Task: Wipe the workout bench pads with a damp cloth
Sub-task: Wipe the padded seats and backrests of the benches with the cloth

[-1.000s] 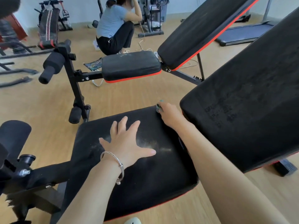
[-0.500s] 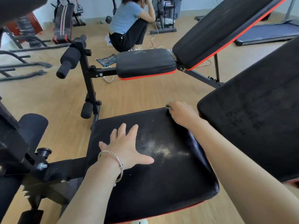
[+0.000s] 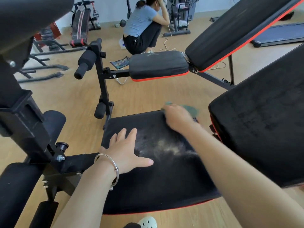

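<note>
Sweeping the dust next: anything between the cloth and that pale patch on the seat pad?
Nothing visible: bare seat pad lies between the cloth in the right hand and the dust patch. The left hand rests flat just left of it.

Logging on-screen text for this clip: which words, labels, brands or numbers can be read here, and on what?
None can be read.
backrest pad: faint printed marks on its black surface, too blurred to read.
white object on the floor: bluish label, too small to read.
seat pad: only a pale dusty smear, no lettering.
green cloth in the right hand: blurred, no print seen.
</note>
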